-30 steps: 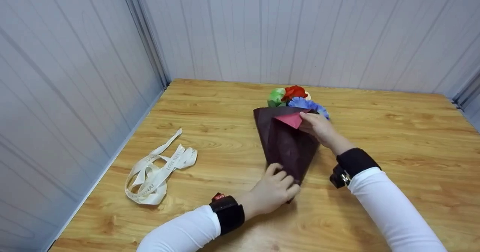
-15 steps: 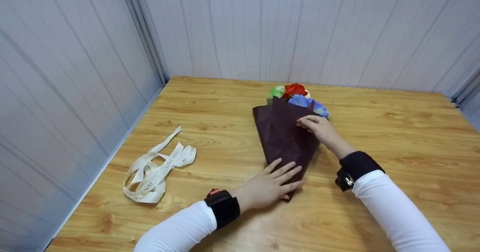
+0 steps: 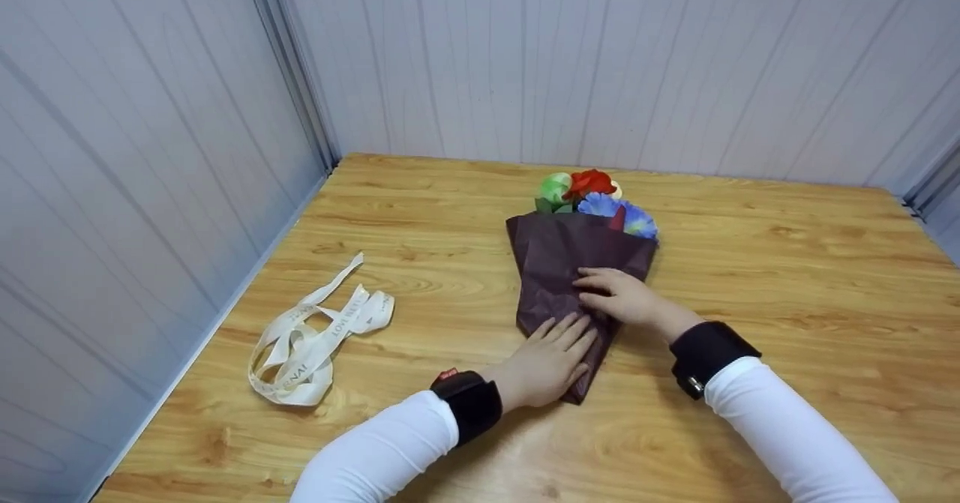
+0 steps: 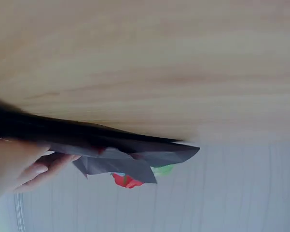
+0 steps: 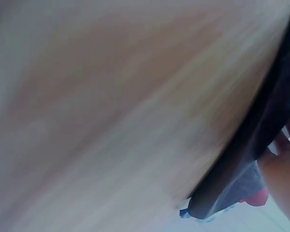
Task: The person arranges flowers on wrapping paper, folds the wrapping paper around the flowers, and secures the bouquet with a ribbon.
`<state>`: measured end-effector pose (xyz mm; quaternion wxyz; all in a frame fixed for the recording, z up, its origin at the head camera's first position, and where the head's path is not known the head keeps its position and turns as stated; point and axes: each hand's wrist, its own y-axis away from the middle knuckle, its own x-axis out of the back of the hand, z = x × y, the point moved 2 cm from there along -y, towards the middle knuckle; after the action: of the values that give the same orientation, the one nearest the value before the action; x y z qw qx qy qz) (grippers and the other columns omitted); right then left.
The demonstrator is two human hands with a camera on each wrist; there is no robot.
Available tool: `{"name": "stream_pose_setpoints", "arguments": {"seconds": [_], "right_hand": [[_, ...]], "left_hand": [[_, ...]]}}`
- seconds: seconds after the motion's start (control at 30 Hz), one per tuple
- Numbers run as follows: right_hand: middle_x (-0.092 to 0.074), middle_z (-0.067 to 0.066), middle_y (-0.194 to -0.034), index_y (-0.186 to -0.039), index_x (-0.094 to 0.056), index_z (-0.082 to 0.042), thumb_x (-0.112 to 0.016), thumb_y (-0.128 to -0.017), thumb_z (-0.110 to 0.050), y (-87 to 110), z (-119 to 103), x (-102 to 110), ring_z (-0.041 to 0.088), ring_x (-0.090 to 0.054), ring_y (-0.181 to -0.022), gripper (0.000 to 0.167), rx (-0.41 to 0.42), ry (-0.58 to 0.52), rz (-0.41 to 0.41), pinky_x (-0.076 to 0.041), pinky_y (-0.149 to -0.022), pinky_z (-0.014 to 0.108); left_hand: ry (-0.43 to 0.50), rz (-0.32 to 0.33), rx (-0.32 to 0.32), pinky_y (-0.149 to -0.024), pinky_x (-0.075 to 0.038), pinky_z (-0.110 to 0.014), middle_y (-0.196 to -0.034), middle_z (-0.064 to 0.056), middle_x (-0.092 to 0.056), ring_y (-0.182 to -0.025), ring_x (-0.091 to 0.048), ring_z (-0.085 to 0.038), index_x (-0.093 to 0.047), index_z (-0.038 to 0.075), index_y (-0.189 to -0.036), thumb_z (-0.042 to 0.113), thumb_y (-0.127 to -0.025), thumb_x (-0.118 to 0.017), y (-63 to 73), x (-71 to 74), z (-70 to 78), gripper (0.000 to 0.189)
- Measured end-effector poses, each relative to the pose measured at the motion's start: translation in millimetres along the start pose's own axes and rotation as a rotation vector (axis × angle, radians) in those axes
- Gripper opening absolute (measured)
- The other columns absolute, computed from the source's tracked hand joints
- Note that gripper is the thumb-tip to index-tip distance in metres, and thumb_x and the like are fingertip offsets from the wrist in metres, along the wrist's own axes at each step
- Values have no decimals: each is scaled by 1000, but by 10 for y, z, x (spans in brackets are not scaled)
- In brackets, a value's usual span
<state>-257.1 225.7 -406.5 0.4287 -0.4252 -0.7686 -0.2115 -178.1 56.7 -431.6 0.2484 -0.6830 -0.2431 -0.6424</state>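
A bouquet wrapped in dark maroon paper (image 3: 555,255) lies on the wooden table, its narrow end toward me. Out of its wide far end show a red flower (image 3: 590,183), a green flower (image 3: 556,188) and blue flowers (image 3: 637,222). My left hand (image 3: 544,364) lies flat over the lower part of the wrap, fingers extended. Just above it, my right hand (image 3: 622,298) rests its fingers on the paper's right side. In the left wrist view the paper (image 4: 120,162) has a loose raised flap, with the red flower (image 4: 127,181) behind it.
A cream printed ribbon (image 3: 311,353) lies in loose loops on the table's left side. Pale panel walls (image 3: 480,61) stand along the back and left edges of the wooden table (image 3: 787,278).
The paper's right flap has been folded over to the left, hiding its pink inner side. My right hand has come down the wrap toward my left hand, which has flattened.
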Motion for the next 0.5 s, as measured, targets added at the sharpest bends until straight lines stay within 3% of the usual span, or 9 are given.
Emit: {"name": "stream_pose_setpoints", "arguments": {"seconds": [0.1, 0.17, 0.37, 0.5], "right_hand": [[-38, 27, -145, -131, -53, 5, -45, -100, -27, 20, -28, -25, 45, -29, -136, 45, -7, 1, -27, -22, -110, 58], [-37, 26, -146, -133, -50, 4, -43, -101, -28, 51, -83, -67, 45, -27, -137, 46, -3, 13, -37, -20, -110, 58], [-29, 28, -149, -139, -38, 9, -40, -102, -27, 279, -405, -356, 48, -20, -139, 52, 82, 71, -60, -12, -111, 62], [-15, 30, -153, -144, -24, 11, -40, -101, -30, 493, -588, -548, 47, -9, -141, 61, 120, 106, -84, -8, -111, 62]], "left_hand": [[70, -110, 75, -117, -17, -43, -160, -6, -11, -147, -9, -24, -20, 14, -152, 40, -103, -27, -26, -45, -20, 55], [101, -138, 100, -117, -14, -45, -160, -6, -7, -147, -5, -28, -16, 16, -153, 43, -103, -26, -32, -63, -32, 58], [164, -130, 126, -118, -11, -45, -158, -14, -12, -146, -7, -31, -17, 12, -152, 49, -101, -30, -13, -85, -59, 65], [123, -130, 101, -118, -12, -44, -158, -18, -8, -147, -5, -30, -15, 5, -151, 48, -99, -37, -16, -103, -68, 72]]}}
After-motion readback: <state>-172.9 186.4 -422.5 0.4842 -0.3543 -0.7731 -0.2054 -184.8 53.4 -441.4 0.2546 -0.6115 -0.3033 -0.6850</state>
